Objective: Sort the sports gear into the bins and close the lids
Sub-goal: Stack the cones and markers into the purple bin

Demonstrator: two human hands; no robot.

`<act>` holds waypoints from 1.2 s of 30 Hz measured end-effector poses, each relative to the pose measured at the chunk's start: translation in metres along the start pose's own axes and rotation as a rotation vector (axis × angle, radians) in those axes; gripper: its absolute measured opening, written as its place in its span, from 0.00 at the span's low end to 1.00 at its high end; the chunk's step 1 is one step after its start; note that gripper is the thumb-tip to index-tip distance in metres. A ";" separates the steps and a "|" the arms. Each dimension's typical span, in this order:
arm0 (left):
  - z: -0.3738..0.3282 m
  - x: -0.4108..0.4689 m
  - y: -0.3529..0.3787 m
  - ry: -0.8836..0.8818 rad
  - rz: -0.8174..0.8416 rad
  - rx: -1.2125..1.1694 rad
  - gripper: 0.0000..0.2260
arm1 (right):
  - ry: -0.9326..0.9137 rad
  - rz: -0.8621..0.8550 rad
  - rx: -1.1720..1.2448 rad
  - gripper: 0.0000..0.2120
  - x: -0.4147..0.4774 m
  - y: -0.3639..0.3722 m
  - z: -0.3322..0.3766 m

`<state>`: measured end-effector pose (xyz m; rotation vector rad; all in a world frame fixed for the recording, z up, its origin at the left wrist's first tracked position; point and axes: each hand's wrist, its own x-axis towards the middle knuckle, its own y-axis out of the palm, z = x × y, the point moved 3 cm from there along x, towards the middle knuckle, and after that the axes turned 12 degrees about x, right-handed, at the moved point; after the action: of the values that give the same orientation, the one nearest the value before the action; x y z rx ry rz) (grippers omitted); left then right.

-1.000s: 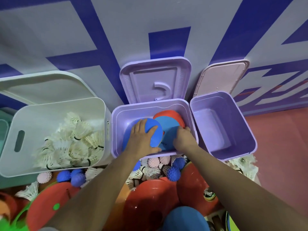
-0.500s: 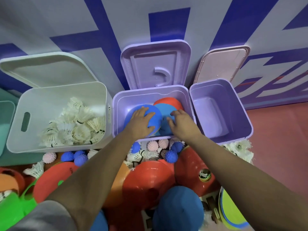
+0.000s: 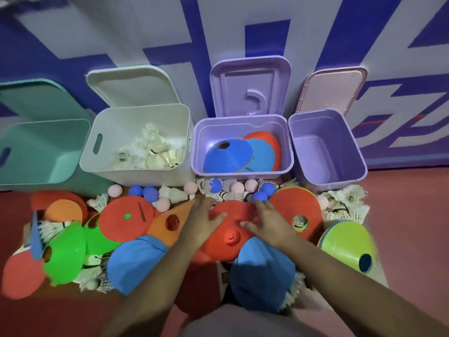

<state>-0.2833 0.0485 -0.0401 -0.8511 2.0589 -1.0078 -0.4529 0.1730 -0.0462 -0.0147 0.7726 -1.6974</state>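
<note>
Head view, red cone (image 3: 230,237) under left hand (image 3: 204,221), right hand (image 3: 271,223)

A single wide-angle view looks forward and steeply down from the person's head. It sits close above the gear pile (image 3: 126,222) on the floor (image 3: 401,215), facing the open bins (image 3: 238,175) lined against the wall (image 3: 170,27).

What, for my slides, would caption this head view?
Left hand and right hand on a red disc cone; purple bin holds cones, white bin shuttlecocks.
</note>
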 end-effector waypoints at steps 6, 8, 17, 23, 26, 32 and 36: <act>0.013 -0.009 0.014 -0.150 0.039 0.273 0.35 | -0.001 0.054 -0.047 0.32 -0.001 0.019 0.000; 0.012 -0.006 0.014 -0.186 0.071 0.306 0.37 | 0.001 0.064 -0.039 0.32 -0.004 0.020 0.001; -0.015 -0.002 -0.027 -0.264 0.061 -0.648 0.07 | -0.117 -0.174 0.142 0.21 -0.022 -0.015 0.000; -0.069 0.002 -0.052 -0.145 0.128 -1.053 0.08 | 0.091 -0.361 0.764 0.16 -0.032 -0.054 -0.003; -0.100 0.002 -0.034 -0.166 0.221 -1.139 0.11 | 0.149 -0.307 1.255 0.18 -0.037 -0.065 -0.013; -0.147 -0.002 0.009 -0.136 0.193 -1.039 0.12 | 0.111 -0.559 1.508 0.08 -0.081 -0.107 -0.055; -0.172 -0.012 0.017 0.063 -0.119 -0.411 0.13 | 0.107 -0.688 1.434 0.06 -0.116 -0.123 -0.079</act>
<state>-0.4173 0.1334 0.0295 -1.1730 2.3339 -0.6851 -0.5580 0.3213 -0.0019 0.8801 -0.5969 -2.5709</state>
